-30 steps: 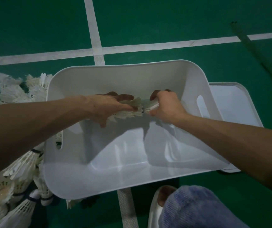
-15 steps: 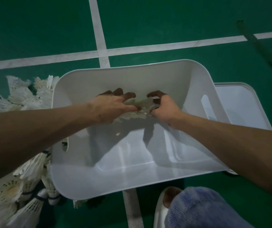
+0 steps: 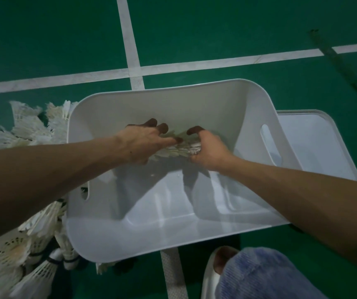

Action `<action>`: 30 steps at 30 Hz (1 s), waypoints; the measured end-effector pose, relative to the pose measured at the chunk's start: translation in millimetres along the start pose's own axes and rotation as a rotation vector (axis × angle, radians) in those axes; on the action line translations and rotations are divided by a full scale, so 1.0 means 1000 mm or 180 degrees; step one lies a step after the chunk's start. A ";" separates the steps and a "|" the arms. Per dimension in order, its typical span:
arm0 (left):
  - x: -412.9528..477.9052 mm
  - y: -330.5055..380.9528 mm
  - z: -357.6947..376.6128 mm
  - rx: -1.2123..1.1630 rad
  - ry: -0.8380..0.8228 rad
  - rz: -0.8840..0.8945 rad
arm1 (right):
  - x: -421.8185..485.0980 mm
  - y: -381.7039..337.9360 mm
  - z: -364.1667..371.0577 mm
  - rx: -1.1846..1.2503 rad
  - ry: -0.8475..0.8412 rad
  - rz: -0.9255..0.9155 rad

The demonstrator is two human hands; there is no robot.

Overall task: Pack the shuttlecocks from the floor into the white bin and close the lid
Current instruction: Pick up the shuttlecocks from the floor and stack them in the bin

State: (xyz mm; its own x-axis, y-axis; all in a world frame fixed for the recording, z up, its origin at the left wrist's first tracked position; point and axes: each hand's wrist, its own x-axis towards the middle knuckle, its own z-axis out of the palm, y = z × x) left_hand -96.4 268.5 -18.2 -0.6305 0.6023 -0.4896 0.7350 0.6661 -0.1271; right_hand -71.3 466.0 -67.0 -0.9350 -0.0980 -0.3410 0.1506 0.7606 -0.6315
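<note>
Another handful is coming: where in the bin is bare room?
The left hand and right hand grip a shuttlecock bundle at the far end of the white bin; crowded there. From them to the near wall, its floor is bare.

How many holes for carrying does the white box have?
2. The right handle hole is in the white bin's right wall; the left handle hole is in its left wall, partly hidden by the left forearm.

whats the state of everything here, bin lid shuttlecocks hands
white bin, upright on the floor, open, lid off
lid, lying flat on the floor right of the bin
bunch of shuttlecocks, held between both hands inside the bin
loose shuttlecocks, piled on the floor left of the bin
left hand, grips the bunch
right hand, grips the bunch's other end
</note>
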 end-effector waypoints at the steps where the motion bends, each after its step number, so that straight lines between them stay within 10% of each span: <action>1: 0.000 -0.001 0.001 0.0006 -0.0022 0.0001 | -0.001 -0.001 -0.002 0.0067 -0.0013 0.0010; 22: -0.013 -0.002 0.004 -0.0210 0.0101 -0.0028 | -0.001 -0.008 -0.001 0.0233 0.0261 0.0370; 30: -0.014 0.001 -0.001 0.0086 0.0416 0.0021 | -0.001 -0.005 -0.018 -0.1034 0.0291 -0.0129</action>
State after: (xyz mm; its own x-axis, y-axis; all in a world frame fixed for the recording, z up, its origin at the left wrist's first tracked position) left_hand -87.2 261.0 -10.6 -0.6514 0.6601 -0.3741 0.7446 0.6508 -0.1483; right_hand -76.6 474.3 -50.7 -0.9653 -0.0856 -0.2469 0.0162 0.9234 -0.3835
